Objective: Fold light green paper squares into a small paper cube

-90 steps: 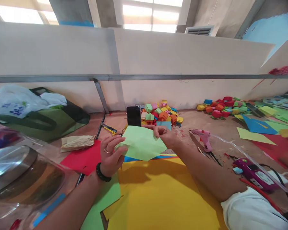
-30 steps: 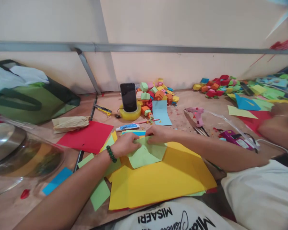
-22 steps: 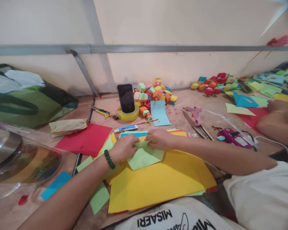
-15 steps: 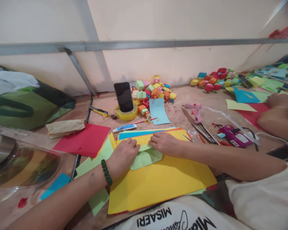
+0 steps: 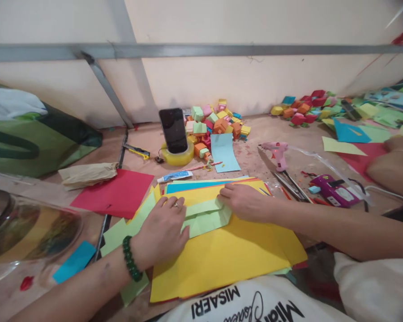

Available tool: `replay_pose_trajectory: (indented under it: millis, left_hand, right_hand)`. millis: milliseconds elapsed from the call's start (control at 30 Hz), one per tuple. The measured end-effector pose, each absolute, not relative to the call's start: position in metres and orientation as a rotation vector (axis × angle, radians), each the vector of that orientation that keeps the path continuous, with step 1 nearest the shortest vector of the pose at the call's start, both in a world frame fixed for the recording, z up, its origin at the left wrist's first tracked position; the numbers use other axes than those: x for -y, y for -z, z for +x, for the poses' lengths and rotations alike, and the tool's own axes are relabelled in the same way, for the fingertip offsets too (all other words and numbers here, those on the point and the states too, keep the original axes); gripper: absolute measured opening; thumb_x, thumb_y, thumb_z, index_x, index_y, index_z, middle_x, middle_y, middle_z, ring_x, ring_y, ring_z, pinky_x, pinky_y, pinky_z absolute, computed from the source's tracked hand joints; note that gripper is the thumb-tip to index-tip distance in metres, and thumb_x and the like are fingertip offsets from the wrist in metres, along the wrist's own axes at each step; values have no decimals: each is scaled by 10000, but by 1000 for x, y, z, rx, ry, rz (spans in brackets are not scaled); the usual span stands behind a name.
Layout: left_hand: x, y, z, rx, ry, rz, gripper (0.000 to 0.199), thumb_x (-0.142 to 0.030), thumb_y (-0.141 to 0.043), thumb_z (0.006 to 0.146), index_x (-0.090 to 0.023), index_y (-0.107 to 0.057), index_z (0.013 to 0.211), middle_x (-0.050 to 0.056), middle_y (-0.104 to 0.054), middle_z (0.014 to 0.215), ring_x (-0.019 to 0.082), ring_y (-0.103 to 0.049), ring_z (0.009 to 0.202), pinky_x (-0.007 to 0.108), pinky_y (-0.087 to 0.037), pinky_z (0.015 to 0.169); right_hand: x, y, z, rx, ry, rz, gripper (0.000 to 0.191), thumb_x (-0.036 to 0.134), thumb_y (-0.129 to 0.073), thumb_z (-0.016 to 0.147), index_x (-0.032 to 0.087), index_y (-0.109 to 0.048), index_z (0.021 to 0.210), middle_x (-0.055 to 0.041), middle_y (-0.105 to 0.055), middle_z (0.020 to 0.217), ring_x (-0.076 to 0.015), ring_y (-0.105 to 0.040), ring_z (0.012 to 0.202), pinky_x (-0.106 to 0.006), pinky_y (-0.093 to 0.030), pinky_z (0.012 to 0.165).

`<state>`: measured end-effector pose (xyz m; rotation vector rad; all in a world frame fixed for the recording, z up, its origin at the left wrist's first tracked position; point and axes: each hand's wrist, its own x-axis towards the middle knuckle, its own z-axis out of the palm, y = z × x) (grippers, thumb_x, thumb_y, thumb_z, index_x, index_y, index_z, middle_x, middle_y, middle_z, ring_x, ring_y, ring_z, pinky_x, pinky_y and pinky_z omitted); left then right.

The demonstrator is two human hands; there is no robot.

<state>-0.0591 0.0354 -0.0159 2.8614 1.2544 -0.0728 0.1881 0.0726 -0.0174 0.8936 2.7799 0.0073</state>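
Observation:
A light green paper (image 5: 206,218) with a folded strip along its upper edge lies on a stack of yellow sheets (image 5: 221,259). My left hand (image 5: 164,226), with a green bead bracelet at the wrist, rests on the paper's left end, fingers curled and thumb apart. At the right end, my right hand (image 5: 243,201) has its bent fingers on the folded strip, pressing it against the sheets. Blue and other coloured sheets show behind the yellow ones.
Behind the stack are a phone (image 5: 173,130) on a tape roll (image 5: 177,154), a pile of paper cubes (image 5: 218,123) and a blue sheet (image 5: 225,153). A pink glue gun (image 5: 278,154) and purple device (image 5: 334,190) lie right. Another person's arm (image 5: 392,158) is far right.
My hands have moved apart, the left to the left and the right slightly right, uncovering more of the folded green strip. The camera view has shifted a little.

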Motion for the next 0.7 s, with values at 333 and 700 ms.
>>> replay_pose_trajectory:
  millis: [333, 700]
  left_hand:
    - [-43, 19, -33, -1070, 248, 2568, 613, -362, -508, 860, -139, -354, 1410, 151, -560, 1109, 272, -577, 968, 407, -499, 827]
    - [-47, 19, -33, -1074, 217, 2525, 539, -382, -540, 840, -212, -453, 1344, 107, -563, 996, 243, -597, 837, 376, -512, 752]
  right_hand:
    - [-90, -1, 184, -2614, 648, 1557, 259, 84, -458, 829, 125, -638, 1010, -81, -653, 872, -159, -589, 746, -244, -410, 633]
    - [-114, 19, 158, -2251, 1211, 1608, 133, 293, -633, 740, 163, -619, 761, 8, -629, 610, -106, -549, 519, -180, -334, 445]
